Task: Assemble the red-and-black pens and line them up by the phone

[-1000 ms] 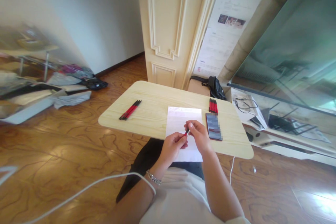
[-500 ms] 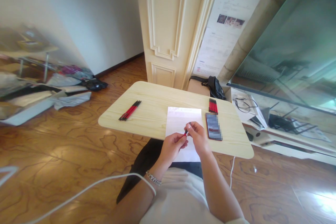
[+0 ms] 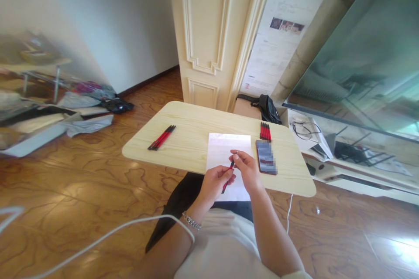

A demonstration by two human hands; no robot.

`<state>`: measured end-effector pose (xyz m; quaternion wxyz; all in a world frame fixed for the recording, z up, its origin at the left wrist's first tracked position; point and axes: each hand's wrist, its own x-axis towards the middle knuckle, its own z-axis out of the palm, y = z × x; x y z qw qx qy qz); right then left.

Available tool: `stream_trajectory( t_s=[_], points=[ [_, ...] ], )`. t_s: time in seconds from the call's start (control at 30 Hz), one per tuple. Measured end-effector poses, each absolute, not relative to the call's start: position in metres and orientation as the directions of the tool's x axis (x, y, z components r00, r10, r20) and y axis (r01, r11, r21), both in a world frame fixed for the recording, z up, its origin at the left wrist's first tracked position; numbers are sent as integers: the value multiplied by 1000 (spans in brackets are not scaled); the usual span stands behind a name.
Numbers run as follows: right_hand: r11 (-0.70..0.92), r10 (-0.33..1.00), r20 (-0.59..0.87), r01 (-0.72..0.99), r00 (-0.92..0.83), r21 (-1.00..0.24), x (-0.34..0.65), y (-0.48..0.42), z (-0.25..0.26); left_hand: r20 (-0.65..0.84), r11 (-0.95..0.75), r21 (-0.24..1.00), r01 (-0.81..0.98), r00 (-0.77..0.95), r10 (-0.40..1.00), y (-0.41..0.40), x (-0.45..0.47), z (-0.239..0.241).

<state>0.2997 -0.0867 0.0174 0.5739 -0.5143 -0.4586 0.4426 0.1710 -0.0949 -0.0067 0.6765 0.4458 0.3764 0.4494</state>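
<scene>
Over paper (image 3: pixel 225 146), hand (image 3: pixel 213 184) seemingly around pen (image 3: pixel 224 185)

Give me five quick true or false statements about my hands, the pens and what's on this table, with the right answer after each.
1. The left hand and the right hand both grip one red and black pen. True.
2. The sheet of paper is blue. False: it is white.
3. A group of pens lies on the table, left of the paper. True.
4. The phone lies at the table's left edge. False: it lies just right of the paper.
5. The pens beyond the phone stand in a cup. False: they lie flat on the table.
</scene>
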Motion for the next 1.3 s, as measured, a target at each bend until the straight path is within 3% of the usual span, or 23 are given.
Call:
stream_trajectory(
  t_s=[0.1,0.33,0.5,1.03,1.3],
  points=[
    [69,984,56,-68,172,-995,301,-86,19,-96,185,945,-270,313,945,-95,172,-9],
    [105,950,112,40,291,-994,301,-85,14,-112,173,956,-236,251,962,-96,174,-8],
    [66,981,54,-57,186,-996,303,-87,20,-133,238,926,-294,337,932,-94,173,-6],
    [96,933,138,142,331,-985,296,-86,12,-3,18,996,-88,170,985,-99,175,-14],
    [103,951,134,121,280,-987,296,-86,16,-32,51,995,-84,212,977,-94,174,-15]
  ],
)
